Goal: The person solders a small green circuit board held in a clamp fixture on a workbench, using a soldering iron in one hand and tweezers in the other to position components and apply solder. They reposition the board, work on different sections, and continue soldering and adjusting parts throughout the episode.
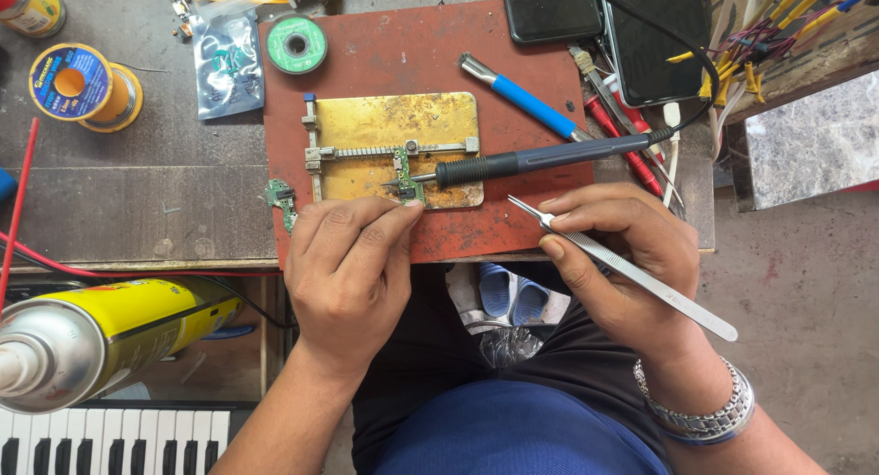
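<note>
Small green circuit board [404, 175] sits clamped on the brass holder [396, 148] atop the red mat [540, 159]; light, fragile, best held by its edges. Left hand [348, 264] pinches it; right hand [623, 255] grips steel tweezers [623, 267].

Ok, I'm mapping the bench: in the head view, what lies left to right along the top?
Yellow solder spool → plastic bag → green reel → blue-handled tool → phone → yellow-tipped wires.
</note>
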